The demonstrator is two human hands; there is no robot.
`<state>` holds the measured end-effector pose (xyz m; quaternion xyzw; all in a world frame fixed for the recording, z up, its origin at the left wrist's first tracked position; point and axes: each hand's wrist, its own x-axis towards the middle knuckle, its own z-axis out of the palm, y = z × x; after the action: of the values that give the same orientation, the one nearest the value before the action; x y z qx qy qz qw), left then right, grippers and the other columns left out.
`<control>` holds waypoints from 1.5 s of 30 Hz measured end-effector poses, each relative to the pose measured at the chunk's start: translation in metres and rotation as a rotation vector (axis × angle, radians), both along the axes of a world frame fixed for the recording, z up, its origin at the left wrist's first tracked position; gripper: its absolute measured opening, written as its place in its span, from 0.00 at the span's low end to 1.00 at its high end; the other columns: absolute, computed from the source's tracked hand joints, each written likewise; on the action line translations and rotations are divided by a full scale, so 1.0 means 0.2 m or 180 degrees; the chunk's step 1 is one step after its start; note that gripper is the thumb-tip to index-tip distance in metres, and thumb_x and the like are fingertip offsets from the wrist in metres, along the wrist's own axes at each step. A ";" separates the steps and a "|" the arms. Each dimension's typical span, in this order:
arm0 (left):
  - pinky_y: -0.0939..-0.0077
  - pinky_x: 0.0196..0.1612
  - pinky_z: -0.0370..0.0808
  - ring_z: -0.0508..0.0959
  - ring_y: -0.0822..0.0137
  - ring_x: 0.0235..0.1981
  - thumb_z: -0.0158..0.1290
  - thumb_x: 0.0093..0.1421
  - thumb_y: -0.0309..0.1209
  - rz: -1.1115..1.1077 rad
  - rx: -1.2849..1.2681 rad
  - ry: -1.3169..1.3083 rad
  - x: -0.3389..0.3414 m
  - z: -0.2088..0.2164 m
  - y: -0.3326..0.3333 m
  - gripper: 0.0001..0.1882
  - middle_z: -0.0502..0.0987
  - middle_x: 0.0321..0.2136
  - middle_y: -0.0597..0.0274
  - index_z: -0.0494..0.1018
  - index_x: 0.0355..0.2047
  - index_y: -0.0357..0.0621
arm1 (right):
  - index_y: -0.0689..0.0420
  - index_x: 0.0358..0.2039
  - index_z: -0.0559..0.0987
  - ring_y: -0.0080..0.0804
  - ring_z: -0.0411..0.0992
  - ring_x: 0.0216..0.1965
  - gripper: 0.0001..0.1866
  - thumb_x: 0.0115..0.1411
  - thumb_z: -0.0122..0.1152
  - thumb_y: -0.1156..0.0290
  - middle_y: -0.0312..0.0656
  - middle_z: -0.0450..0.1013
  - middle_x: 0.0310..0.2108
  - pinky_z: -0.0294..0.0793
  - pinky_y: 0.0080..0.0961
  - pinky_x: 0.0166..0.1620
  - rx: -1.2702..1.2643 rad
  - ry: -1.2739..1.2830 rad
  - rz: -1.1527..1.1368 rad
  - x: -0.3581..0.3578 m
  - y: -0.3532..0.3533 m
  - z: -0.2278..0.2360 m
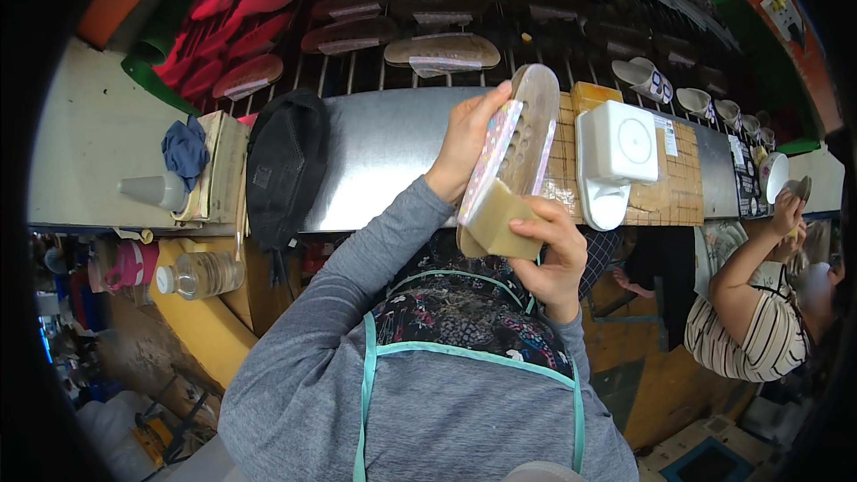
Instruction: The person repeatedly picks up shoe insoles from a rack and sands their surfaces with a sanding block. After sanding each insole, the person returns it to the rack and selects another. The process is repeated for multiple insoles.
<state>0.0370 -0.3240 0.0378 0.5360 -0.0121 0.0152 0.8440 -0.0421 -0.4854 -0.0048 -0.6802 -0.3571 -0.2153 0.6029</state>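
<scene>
My left hand point(465, 145) is closed around the side of a shoe sole point(536, 94), held tilted in front of my chest. The sole is brownish and translucent, with round hollows inside and a patterned pastel strip along its edge. In my right hand point(555, 259) is a yellowish sponge block point(502, 220), gripped between thumb and fingers. It lies against the lower end of the sole and covers part of it. A white container with a rounded base point(625, 147) stands just right of the sole on a brown gridded board point(683, 170).
Beyond the metal worktop point(384, 147), a rod rack carries several soles point(442, 54), red ones at far left. A black fabric item point(287, 161) hangs over the worktop's left part. A clear bottle point(210, 275) sits lower left. At right, a person in a striped top point(741, 330) works.
</scene>
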 end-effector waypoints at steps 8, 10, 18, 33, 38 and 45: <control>0.85 0.24 0.69 0.72 0.81 0.19 0.51 0.64 0.43 -0.0109 -0.0218 0.0055 0.06 0.09 -0.13 0.17 0.76 0.21 0.71 0.77 0.27 0.42 | 0.57 0.41 0.80 0.41 0.74 0.47 0.24 0.38 0.63 0.83 0.50 0.74 0.46 0.73 0.31 0.50 0.0722 0.0064 -0.0283 0.07 -0.10 0.10; 0.85 0.24 0.70 0.73 0.80 0.19 0.51 0.64 0.43 -0.0065 -0.0140 -0.0024 0.06 0.08 -0.15 0.17 0.76 0.21 0.70 0.77 0.28 0.42 | 0.57 0.43 0.79 0.41 0.73 0.48 0.24 0.40 0.65 0.82 0.50 0.73 0.49 0.73 0.31 0.50 0.0602 -0.0003 -0.0683 0.15 -0.09 0.11; 0.84 0.24 0.73 0.75 0.77 0.20 0.49 0.64 0.47 0.1307 -0.0495 -0.0390 0.12 0.08 0.11 0.20 0.76 0.23 0.66 0.76 0.29 0.42 | 0.56 0.39 0.81 0.39 0.74 0.42 0.23 0.37 0.64 0.82 0.46 0.75 0.41 0.73 0.30 0.45 0.0383 0.0191 -0.0204 0.01 0.09 -0.03; 0.86 0.23 0.67 0.71 0.82 0.19 0.49 0.66 0.42 0.1625 -0.0452 -0.1166 0.08 0.12 0.23 0.18 0.76 0.21 0.71 0.78 0.26 0.43 | 0.59 0.44 0.77 0.39 0.71 0.48 0.25 0.41 0.68 0.80 0.49 0.71 0.45 0.71 0.31 0.50 0.1113 0.0240 -0.0341 0.10 0.19 -0.01; 0.85 0.25 0.74 0.77 0.78 0.22 0.48 0.66 0.44 0.1119 -0.0757 -0.0718 0.14 0.06 0.25 0.18 0.79 0.24 0.66 0.77 0.31 0.41 | 0.54 0.40 0.82 0.41 0.74 0.43 0.24 0.35 0.63 0.78 0.47 0.72 0.44 0.74 0.33 0.46 -0.0145 -0.0208 -0.0261 0.11 0.18 0.03; 0.83 0.28 0.76 0.79 0.75 0.23 0.50 0.64 0.46 0.0259 -0.0263 0.0190 0.14 0.02 0.32 0.20 0.80 0.27 0.63 0.76 0.38 0.40 | 0.54 0.41 0.81 0.42 0.73 0.44 0.26 0.35 0.62 0.79 0.48 0.71 0.43 0.75 0.32 0.45 0.0393 -0.0131 -0.0501 0.10 0.10 0.03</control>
<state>0.0645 -0.2608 0.0413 0.5010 0.0354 0.0340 0.8641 -0.0211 -0.4653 0.0018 -0.6631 -0.3009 -0.2975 0.6174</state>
